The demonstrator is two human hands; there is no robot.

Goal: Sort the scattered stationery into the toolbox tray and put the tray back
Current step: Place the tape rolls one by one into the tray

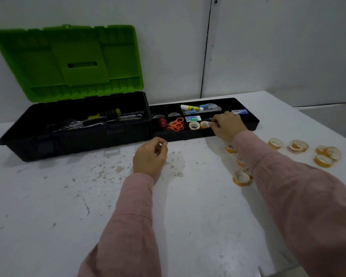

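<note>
Tape roll (204, 124) | in tray (188, 136) front compartment, beside second roll (194, 125) | right hand (227, 125) fingertips touch it, pinch unclear | left hand (150, 156) loosely curled, empty | seat it flat, then release.

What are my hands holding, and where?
Left hand holds nothing. Right hand: fingertips touch a tape roll at its rim in the tray; grip cannot be told.

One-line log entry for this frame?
phase: sorting | right hand: fingers at clear tape rolls in black plastic tray | left hand: idle, empty | loose tape rolls: on white table | tray: beside green-lidded toolbox
</note>
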